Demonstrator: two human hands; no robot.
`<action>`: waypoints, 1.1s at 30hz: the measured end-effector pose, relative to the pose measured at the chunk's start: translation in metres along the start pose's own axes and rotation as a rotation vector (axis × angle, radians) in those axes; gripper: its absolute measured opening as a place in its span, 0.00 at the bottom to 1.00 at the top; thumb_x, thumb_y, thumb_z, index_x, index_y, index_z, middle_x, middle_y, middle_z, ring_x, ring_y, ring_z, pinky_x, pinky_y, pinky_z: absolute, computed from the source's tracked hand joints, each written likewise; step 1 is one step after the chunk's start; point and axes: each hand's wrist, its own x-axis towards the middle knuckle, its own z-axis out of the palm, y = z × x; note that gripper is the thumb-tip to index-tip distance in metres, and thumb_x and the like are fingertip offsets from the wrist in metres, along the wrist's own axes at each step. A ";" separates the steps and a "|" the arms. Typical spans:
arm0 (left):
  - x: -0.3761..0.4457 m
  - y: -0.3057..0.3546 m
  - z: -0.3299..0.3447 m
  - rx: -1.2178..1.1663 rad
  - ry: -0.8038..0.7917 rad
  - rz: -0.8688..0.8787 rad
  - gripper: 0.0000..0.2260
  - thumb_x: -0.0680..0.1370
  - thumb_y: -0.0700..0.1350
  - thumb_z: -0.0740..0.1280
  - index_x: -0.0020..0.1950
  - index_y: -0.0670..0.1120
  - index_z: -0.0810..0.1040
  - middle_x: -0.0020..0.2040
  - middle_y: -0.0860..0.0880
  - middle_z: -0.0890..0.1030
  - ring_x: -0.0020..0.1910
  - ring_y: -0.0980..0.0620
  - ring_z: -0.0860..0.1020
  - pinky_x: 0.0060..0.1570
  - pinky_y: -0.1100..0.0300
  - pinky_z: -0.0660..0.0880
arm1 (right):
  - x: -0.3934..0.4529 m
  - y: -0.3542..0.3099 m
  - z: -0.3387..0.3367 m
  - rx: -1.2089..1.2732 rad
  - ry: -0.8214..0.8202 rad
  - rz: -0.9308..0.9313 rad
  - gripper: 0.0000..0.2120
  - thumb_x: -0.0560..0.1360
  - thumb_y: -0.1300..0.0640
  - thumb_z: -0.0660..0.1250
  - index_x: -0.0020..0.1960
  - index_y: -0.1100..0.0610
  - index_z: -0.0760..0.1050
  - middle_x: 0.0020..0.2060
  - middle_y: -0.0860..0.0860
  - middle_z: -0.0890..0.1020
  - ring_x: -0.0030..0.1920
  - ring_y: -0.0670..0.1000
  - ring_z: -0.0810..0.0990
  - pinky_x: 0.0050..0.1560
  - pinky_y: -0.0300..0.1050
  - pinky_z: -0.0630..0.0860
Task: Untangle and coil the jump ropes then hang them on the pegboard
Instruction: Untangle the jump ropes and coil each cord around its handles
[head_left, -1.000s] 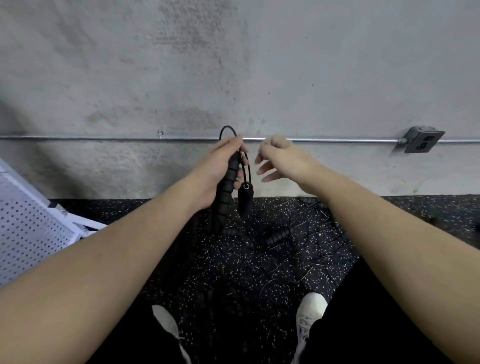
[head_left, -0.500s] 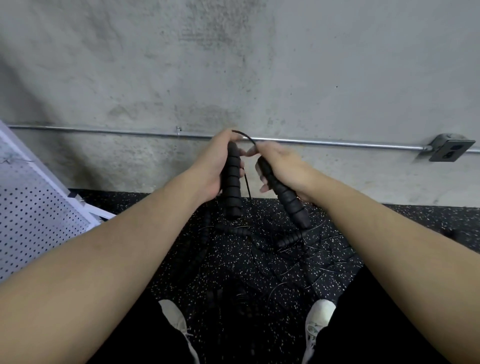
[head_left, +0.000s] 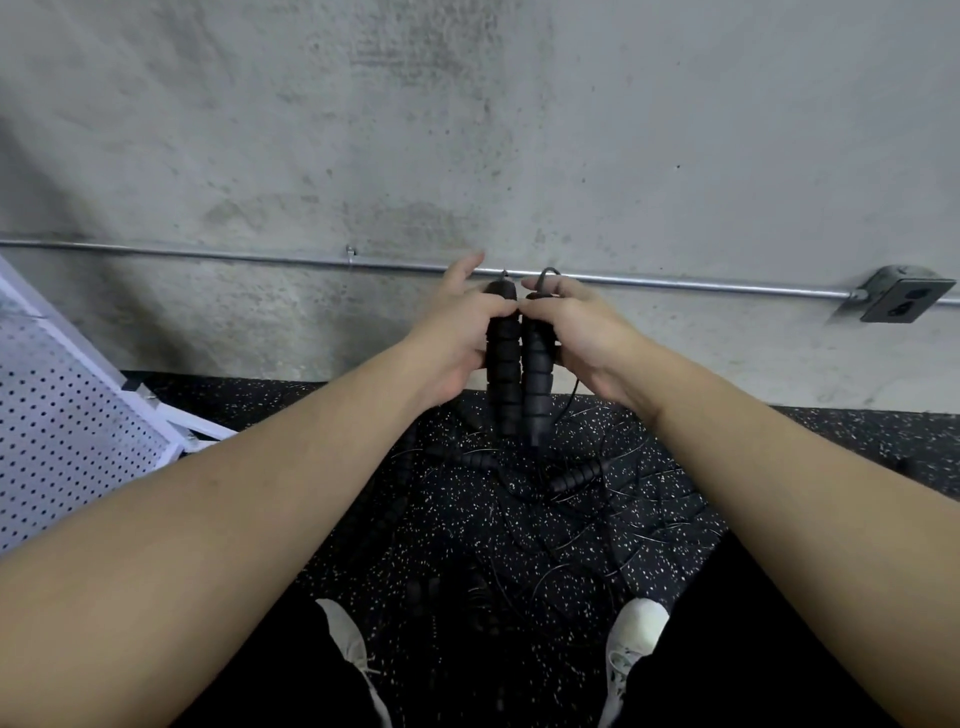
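fingers: left hand (head_left: 457, 332), right hand (head_left: 582, 332) grip touching handles (head_left: 519, 374) | pegboard (head_left: 67, 431) left

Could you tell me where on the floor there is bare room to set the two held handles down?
Bare speckled floor lies between the pegboard and the left forearm, and a strip at far right along the wall below the outlet box. Crowded: tangled ropes and loose handles between the shoes, under both hands.
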 end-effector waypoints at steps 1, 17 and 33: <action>0.001 -0.002 0.001 0.014 -0.023 -0.010 0.31 0.81 0.36 0.66 0.79 0.60 0.64 0.60 0.50 0.82 0.46 0.53 0.81 0.40 0.55 0.79 | 0.002 0.000 -0.003 0.011 0.003 0.005 0.10 0.81 0.63 0.64 0.60 0.53 0.74 0.45 0.49 0.82 0.43 0.47 0.80 0.43 0.44 0.79; 0.008 -0.011 0.013 0.153 -0.042 0.106 0.32 0.77 0.44 0.73 0.75 0.58 0.61 0.69 0.51 0.75 0.59 0.48 0.81 0.57 0.45 0.81 | 0.011 -0.008 -0.023 0.388 -0.105 0.007 0.12 0.80 0.64 0.67 0.63 0.58 0.74 0.49 0.55 0.84 0.49 0.53 0.84 0.52 0.50 0.83; -0.005 0.006 0.002 0.180 -0.441 -0.309 0.17 0.83 0.58 0.63 0.59 0.45 0.78 0.44 0.45 0.81 0.38 0.50 0.79 0.35 0.57 0.75 | 0.008 -0.012 -0.043 0.404 0.033 0.011 0.09 0.81 0.55 0.66 0.59 0.58 0.75 0.47 0.53 0.80 0.45 0.50 0.82 0.51 0.46 0.83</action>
